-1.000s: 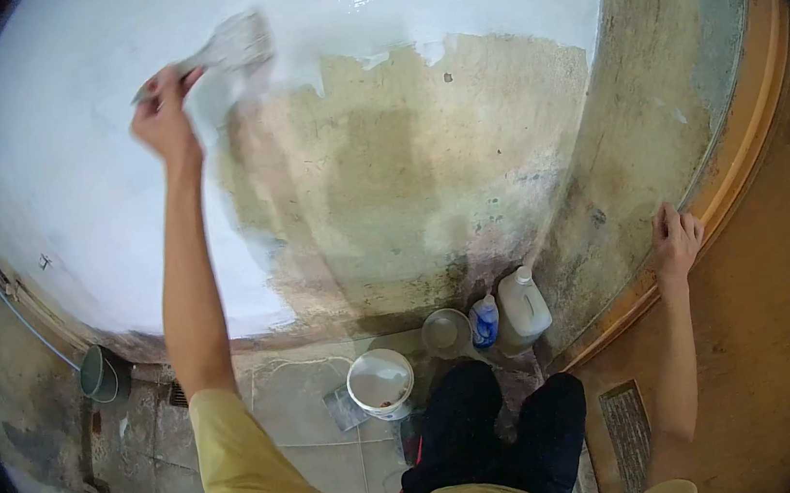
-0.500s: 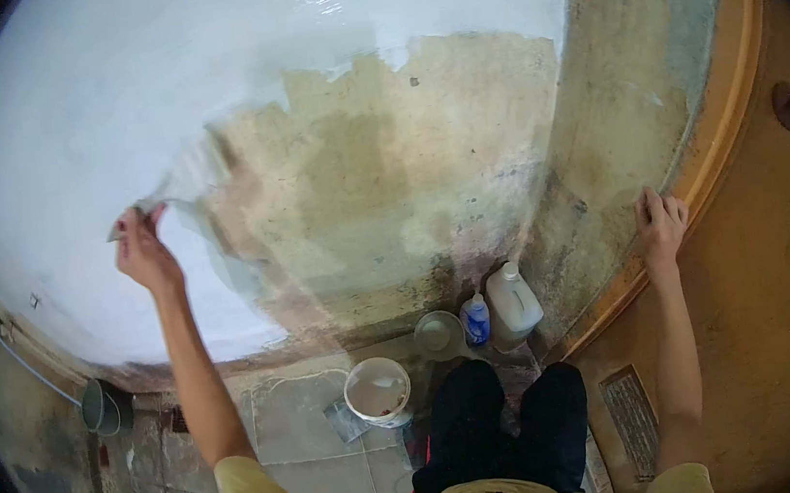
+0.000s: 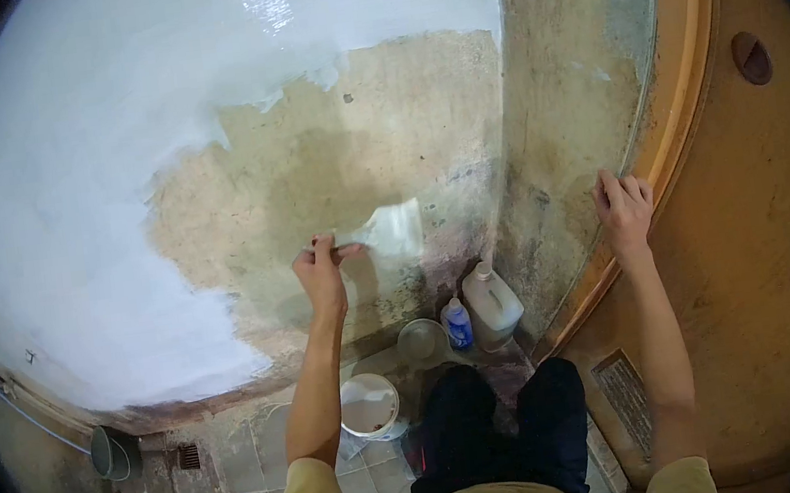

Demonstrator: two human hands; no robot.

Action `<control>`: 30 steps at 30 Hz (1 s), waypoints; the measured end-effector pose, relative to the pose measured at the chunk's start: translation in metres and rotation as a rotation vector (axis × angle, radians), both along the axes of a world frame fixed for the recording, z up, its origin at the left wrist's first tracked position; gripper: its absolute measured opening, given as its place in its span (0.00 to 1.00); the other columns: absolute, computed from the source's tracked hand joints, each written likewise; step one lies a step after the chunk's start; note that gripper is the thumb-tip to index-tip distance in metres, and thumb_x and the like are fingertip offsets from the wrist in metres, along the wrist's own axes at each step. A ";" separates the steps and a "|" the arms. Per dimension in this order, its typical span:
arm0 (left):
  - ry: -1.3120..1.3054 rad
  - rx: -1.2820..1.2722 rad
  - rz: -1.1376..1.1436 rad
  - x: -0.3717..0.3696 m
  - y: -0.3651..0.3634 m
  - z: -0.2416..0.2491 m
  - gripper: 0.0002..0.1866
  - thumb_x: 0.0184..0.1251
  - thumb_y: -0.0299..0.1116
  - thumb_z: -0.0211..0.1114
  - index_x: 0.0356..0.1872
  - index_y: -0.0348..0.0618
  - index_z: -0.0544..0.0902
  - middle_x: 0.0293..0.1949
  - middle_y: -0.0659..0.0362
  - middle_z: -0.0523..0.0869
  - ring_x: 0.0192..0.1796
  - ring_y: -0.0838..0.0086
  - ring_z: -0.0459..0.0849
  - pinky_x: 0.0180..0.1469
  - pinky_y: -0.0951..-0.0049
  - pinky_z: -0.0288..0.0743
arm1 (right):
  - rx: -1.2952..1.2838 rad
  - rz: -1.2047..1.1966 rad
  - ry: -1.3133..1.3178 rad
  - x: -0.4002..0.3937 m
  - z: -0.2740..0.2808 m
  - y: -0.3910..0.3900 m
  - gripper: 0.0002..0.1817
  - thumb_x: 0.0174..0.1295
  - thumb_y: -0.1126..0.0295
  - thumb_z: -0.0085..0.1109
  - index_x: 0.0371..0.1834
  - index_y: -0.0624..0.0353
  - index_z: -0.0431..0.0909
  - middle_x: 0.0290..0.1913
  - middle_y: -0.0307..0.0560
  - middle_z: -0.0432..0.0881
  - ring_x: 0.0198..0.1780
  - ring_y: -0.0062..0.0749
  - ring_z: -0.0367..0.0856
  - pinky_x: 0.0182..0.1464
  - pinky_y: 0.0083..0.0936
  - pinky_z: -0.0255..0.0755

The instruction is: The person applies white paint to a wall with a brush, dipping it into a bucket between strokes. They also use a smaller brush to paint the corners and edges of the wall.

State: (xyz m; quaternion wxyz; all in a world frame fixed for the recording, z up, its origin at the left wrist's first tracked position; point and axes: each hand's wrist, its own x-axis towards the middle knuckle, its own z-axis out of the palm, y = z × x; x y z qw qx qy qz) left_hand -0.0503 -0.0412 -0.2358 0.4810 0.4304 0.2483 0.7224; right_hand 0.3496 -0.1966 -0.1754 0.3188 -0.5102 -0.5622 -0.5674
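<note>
My left hand [image 3: 323,279] is closed around the handle of a wide paintbrush [image 3: 397,230], its pale, blurred bristles pointing right across the unpainted patch of wall [image 3: 309,173]. White paint [image 3: 80,214] covers the wall above and to the left of that patch, with a ragged edge. On the right, my right hand [image 3: 627,215] has its fingers curled and overlaps the edge of the orange-brown wooden frame [image 3: 682,68]; I cannot tell what is in its fingers, if anything. A white bucket [image 3: 396,428] with whitish contents stands on the floor below my left hand.
In the wall corner are a translucent jug [image 3: 495,308], a blue bottle [image 3: 458,325] and a small round tub [image 3: 421,342]. Far left stand a dark bucket [image 3: 105,453] and a blue pipe [image 3: 34,416]. A floor drain [image 3: 189,456] lies on the tiles. My knees [image 3: 453,415] are beside the bucket.
My left hand has carried the brush right and down, from the painted edge to over the bare patch. The view has shifted right. My right hand stays curled near the frame.
</note>
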 end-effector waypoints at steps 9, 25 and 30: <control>-0.015 0.473 -0.042 0.124 0.025 0.143 0.07 0.69 0.25 0.58 0.33 0.31 0.75 0.33 0.59 0.77 0.35 0.64 0.86 0.42 0.67 0.84 | 0.034 0.044 0.026 0.009 -0.004 0.002 0.16 0.48 0.77 0.71 0.41 0.59 0.81 0.25 0.40 0.77 0.30 0.31 0.76 0.40 0.26 0.69; -0.075 0.918 0.104 0.269 0.082 0.283 0.07 0.69 0.24 0.57 0.37 0.25 0.74 0.38 0.53 0.78 0.37 0.67 0.85 0.42 0.65 0.88 | 0.009 0.131 0.016 0.017 -0.006 -0.002 0.12 0.47 0.78 0.67 0.38 0.64 0.81 0.22 0.38 0.72 0.28 0.26 0.74 0.34 0.22 0.67; -0.002 0.954 0.150 0.269 0.091 0.292 0.08 0.70 0.24 0.57 0.39 0.24 0.75 0.37 0.52 0.79 0.37 0.65 0.86 0.42 0.67 0.88 | -0.007 0.176 0.029 0.018 -0.004 -0.002 0.14 0.45 0.78 0.67 0.39 0.64 0.81 0.23 0.38 0.73 0.28 0.27 0.74 0.34 0.22 0.67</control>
